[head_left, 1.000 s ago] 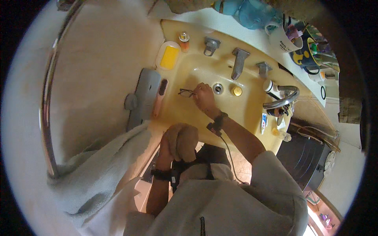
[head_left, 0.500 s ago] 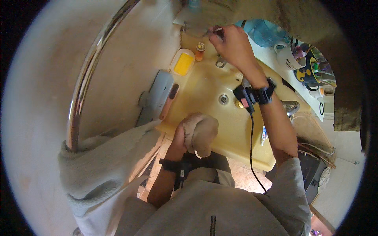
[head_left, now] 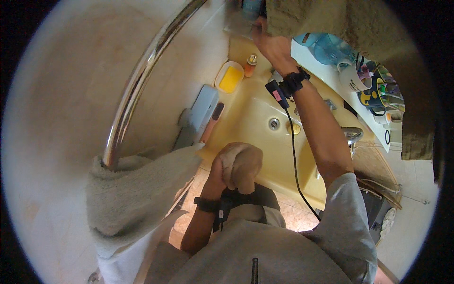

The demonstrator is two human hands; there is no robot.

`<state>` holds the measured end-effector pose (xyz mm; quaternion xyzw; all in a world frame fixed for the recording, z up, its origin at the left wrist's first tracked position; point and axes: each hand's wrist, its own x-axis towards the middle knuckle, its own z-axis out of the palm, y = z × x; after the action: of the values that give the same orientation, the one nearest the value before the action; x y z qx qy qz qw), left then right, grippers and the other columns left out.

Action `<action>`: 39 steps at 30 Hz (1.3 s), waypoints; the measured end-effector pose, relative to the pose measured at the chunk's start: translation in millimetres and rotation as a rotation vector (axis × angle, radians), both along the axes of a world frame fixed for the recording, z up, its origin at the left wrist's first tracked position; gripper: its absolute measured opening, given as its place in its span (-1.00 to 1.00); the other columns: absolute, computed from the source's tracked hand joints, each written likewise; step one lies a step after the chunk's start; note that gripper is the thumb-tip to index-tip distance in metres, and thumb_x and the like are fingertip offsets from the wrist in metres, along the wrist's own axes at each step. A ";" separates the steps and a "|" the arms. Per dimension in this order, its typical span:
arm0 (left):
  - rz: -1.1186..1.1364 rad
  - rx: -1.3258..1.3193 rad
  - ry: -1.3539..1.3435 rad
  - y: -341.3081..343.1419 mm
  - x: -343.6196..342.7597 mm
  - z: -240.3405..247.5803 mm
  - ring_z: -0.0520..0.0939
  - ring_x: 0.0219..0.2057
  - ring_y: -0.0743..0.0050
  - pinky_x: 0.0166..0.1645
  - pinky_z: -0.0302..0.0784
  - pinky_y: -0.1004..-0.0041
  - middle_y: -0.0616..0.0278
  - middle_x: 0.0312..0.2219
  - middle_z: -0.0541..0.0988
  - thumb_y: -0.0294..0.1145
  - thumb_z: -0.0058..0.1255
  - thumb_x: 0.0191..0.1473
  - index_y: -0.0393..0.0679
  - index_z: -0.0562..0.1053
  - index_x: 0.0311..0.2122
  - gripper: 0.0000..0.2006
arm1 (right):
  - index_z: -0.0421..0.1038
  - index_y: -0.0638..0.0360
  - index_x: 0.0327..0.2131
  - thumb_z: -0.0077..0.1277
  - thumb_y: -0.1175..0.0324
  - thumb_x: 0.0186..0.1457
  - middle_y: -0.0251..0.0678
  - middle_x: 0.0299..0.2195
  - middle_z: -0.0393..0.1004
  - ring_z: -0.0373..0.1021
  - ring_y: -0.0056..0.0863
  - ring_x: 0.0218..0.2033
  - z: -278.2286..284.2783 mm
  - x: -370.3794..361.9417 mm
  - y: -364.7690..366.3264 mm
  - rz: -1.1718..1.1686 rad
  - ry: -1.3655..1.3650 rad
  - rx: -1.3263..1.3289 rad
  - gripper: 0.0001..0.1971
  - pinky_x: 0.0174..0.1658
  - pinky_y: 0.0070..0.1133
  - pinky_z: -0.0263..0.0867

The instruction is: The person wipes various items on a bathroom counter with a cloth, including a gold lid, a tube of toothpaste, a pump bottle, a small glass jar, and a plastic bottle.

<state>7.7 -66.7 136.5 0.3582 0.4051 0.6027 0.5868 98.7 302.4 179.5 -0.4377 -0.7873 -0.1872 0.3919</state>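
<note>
My left hand [head_left: 216, 179] is closed around a bunched beige cloth [head_left: 247, 163], held low over the near edge of a yellow sink [head_left: 269, 154]. My right arm stretches across the sink to the far corner. There my right hand [head_left: 274, 47] is raised close to a small shelf [head_left: 239, 29] that carries a blue container [head_left: 252, 7]. Shadow and a hanging brownish cloth [head_left: 312, 16] hide its fingertips, so what they hold or touch does not show. Below that hand stands a small orange bottle [head_left: 250, 66], beside a dish with a yellow sponge [head_left: 231, 79].
Along the left rim lie a pale blue box [head_left: 202, 106] and a pink-handled brush [head_left: 213, 123]. A towel [head_left: 137, 199] hangs from a chrome rail [head_left: 137, 80]. On the right, a white shelf [head_left: 326, 73] bears a white mug [head_left: 352, 78] and a blue jug [head_left: 331, 49].
My right hand has moved farther away, up toward the small shelf, and its fingers have gone into shadow. My left hand keeps hold of the cloth. The view has shifted slightly.
</note>
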 end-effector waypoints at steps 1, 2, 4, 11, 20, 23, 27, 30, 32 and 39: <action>0.007 0.019 -0.040 -0.7 -0.1 3.3 0.45 0.07 0.35 0.20 0.35 0.39 0.11 0.04 0.44 -0.15 -0.40 0.32 -0.32 0.29 0.13 -0.52 | 0.53 0.01 -0.39 0.08 0.26 -0.06 -0.17 -0.34 0.53 0.46 -0.10 -0.29 -0.3 1.5 1.7 -0.003 0.000 -0.021 -0.86 -0.24 -0.24 0.38; 0.005 0.026 -0.058 -1.0 0.1 6.2 0.44 0.08 0.36 0.21 0.34 0.39 0.11 0.04 0.43 -0.14 -0.40 0.32 -0.32 0.29 0.13 -0.52 | 0.53 0.01 -0.39 0.08 0.26 -0.06 -0.17 -0.34 0.53 0.46 -0.10 -0.29 -2.5 2.8 3.5 -0.009 0.001 -0.020 -0.86 -0.24 -0.24 0.38; 0.009 0.066 0.051 0.4 -1.5 8.6 0.43 0.09 0.37 0.22 0.32 0.40 0.11 0.06 0.42 -0.12 -0.40 0.33 -0.31 0.29 0.14 -0.51 | 0.53 0.01 -0.37 0.09 0.24 -0.05 -0.15 -0.32 0.53 0.45 -0.10 -0.24 -2.4 -0.9 0.5 0.013 0.022 0.118 -0.84 -0.21 -0.27 0.36; 0.002 -0.195 0.149 -18.6 -6.1 -5.2 0.43 0.08 0.38 0.22 0.31 0.42 0.13 0.07 0.41 0.00 -0.45 0.36 -0.27 0.24 0.18 -0.45 | 0.14 0.15 0.25 0.12 0.22 -0.04 0.08 0.17 0.23 0.15 0.10 0.17 -8.1 11.8 -39.8 0.105 0.091 0.009 -0.25 0.25 -0.14 0.02; -0.027 -0.295 -0.365 4.7 -2.8 -44.3 0.45 0.06 0.35 0.16 0.36 0.38 0.14 0.04 0.42 0.05 -0.38 0.34 -0.24 0.26 0.16 -0.44 | 0.16 0.26 0.22 0.15 0.01 0.10 -0.17 0.08 0.37 0.29 -0.36 0.12 -68.4 101.2 -273.7 0.623 0.699 -1.813 -0.26 0.19 -0.42 0.20; -0.243 -0.469 -0.376 15.9 8.4 -36.2 0.46 0.02 0.37 0.14 0.36 0.37 0.15 -0.01 0.43 0.03 -0.32 0.33 -0.21 0.30 0.12 -0.49 | 0.23 0.29 0.17 0.21 0.15 0.08 -0.21 0.04 0.40 0.32 -0.43 0.08 -76.9 128.3 -313.7 0.523 0.831 -1.882 -0.33 0.15 -0.48 0.25; -0.459 -0.342 0.182 17.2 39.0 -39.8 0.49 -0.09 0.50 0.05 0.41 0.46 0.21 -0.12 0.49 -0.14 -0.05 0.26 -0.26 0.37 0.03 -0.60 | 0.33 0.31 0.09 0.22 0.29 0.07 -0.26 -0.04 0.47 0.39 -0.51 -0.03 -80.2 173.4 -339.4 0.405 0.974 -1.780 -0.46 0.10 -0.53 0.30; -0.566 -0.257 0.360 14.7 58.5 -63.2 0.49 -0.13 0.60 -0.03 0.41 0.56 0.24 -0.19 0.52 -0.23 -0.04 0.25 -0.30 0.41 -0.04 -0.67 | 0.34 0.29 0.09 0.22 0.29 0.07 -0.28 -0.05 0.48 0.40 -0.52 -0.05 -81.0 210.3 -353.9 0.369 0.984 -1.755 -0.47 0.08 -0.53 0.31; -0.599 -0.258 0.491 18.8 76.5 -62.7 0.50 -0.15 0.57 -0.05 0.41 0.58 0.25 -0.24 0.54 -0.22 -0.07 0.27 -0.30 0.45 -0.09 -0.68 | 0.34 0.28 0.09 0.22 0.30 0.08 -0.28 -0.05 0.47 0.40 -0.53 -0.05 -72.1 231.8 -359.6 0.371 0.999 -1.777 -0.47 0.08 -0.52 0.32; -0.270 -0.437 0.201 8.0 179.3 -26.8 0.54 -0.31 0.50 -0.17 0.45 0.48 0.33 -0.33 0.57 -0.17 -0.13 0.28 -0.30 0.50 -0.17 -0.65 | 0.37 0.29 -0.01 -0.11 -0.04 0.27 -0.24 -0.18 0.50 0.43 -0.47 -0.14 -104.2 312.0 -385.6 1.273 2.204 -1.651 -0.48 -0.01 -0.52 0.33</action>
<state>186.9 -58.7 109.6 0.3317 0.5303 0.3788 0.6821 410.7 -83.2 75.3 -0.0424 -0.0431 0.8995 0.4327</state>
